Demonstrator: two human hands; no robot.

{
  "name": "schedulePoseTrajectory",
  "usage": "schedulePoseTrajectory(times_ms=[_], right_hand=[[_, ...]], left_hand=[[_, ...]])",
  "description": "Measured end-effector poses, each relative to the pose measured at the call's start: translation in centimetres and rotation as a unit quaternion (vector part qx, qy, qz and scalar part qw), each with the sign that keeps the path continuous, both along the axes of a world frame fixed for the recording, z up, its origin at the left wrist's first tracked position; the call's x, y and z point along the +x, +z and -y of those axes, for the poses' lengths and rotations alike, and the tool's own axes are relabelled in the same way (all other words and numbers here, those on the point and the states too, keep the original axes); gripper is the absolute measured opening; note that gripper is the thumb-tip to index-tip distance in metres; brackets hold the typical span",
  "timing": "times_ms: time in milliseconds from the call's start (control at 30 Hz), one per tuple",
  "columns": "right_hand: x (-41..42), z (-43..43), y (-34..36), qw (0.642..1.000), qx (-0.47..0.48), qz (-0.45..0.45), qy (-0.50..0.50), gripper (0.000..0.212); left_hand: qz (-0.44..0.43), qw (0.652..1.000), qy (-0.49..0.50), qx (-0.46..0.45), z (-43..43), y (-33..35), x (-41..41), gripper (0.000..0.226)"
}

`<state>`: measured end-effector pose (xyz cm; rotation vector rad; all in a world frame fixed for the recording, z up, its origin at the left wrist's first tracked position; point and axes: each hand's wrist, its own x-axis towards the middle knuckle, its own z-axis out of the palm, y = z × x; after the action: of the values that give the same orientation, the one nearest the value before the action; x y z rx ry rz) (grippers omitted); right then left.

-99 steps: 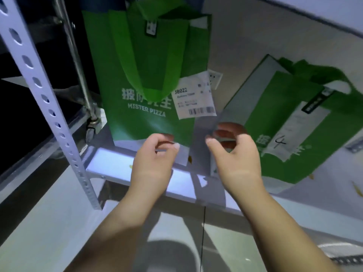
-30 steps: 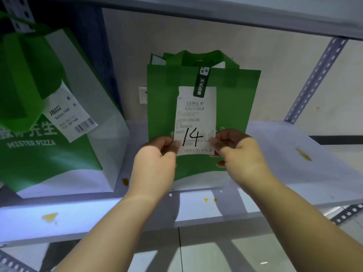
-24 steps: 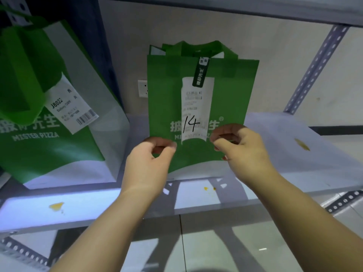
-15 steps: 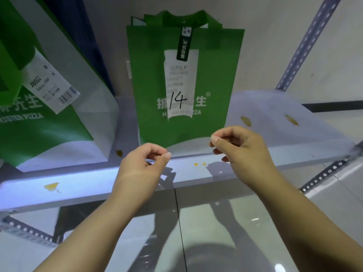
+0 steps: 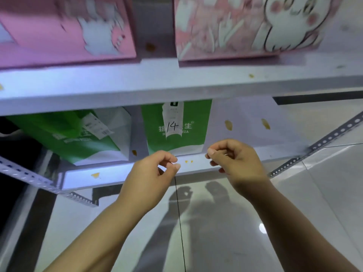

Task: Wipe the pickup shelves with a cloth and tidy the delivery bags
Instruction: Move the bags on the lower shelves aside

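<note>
Left hand: your left hand (image 5: 155, 173) is raised in front of the lower shelf (image 5: 121, 174), fingers curled, thumb tip near the forefinger, gripping nothing.
Right hand: your right hand (image 5: 235, 163) is level with it and a little apart from it, curled the same way and also empty.
Upright green bag: the upright green bag (image 5: 176, 140) stands on the lower shelf just behind and between your hands, its top hidden by the upper shelf (image 5: 176, 85).
Receipt: a white receipt (image 5: 172, 122) hangs down the bag's front with "14" handwritten in black. Its small print is too blurred to read.
Bag print: white Chinese characters flank the receipt, which partly covers them. Below them is a Latin line of which only "ZZA" at the end reads clearly.
Tilted green bag: the tilted green bag (image 5: 74, 138) leans on the same shelf to your left, apart from the upright one.
Label: a white label (image 5: 97, 125) with a barcode lies on its front, the text unreadable.
Pink bags: two pink bags (image 5: 68, 26) sit on the upper shelf. The right one shows a cartoon animal face. No writing can be made out on either.
Stains: yellowish stains (image 5: 228, 125) mark both shelves.
Floor: the glossy tiled floor (image 5: 216, 222) carries the shadows of both hands.
</note>
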<state>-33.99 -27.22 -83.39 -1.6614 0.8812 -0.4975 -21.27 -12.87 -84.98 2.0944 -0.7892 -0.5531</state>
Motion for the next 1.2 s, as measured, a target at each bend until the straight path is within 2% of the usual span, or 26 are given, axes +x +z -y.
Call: schedulePoseTrajectory(times_ms=[167, 300, 433, 633, 867, 1033, 1200], right_hand=[[-1.9, -2.0, 10.2, 0.999, 0.026, 0.022, 0.034, 0.005], [-3.5, -2.8, 18.7, 0.998, 0.053, 0.028, 0.032, 0.011], [-5.2, -3.1, 27.0, 0.995, 0.075, 0.056, 0.015, 0.012], [-8.0, -2.9, 37.5, 0.995, 0.049, 0.088, 0.019, 0.003], [-10.6, -1.8, 45.2, 0.993, -0.005, 0.114, -0.009, 0.008], [-11.5, -0.8, 49.2, 0.989, -0.033, 0.139, -0.046, 0.008], [-13.0, 0.6, 51.4, 0.981, -0.069, 0.159, -0.083, 0.009]], left_hand=[[0.017, 1.000, 0.003, 0.007, -1.2, 10.7, -2.4, 0.006], [0.013, 1.000, 0.004, -0.016, -1.8, 19.4, -4.5, 0.006], [-0.003, 0.998, 0.025, -0.050, -1.6, 27.6, -6.4, 0.003], [-0.013, 0.988, 0.069, -0.140, -0.6, 38.4, -9.6, 0.003], [-0.027, 0.975, 0.042, -0.214, 0.6, 46.0, -11.4, 0.004], [-0.051, 0.965, 0.015, -0.256, 2.2, 49.2, -11.3, 0.009], [-0.049, 0.962, -0.026, -0.267, 4.4, 51.4, -11.2, 0.003]])
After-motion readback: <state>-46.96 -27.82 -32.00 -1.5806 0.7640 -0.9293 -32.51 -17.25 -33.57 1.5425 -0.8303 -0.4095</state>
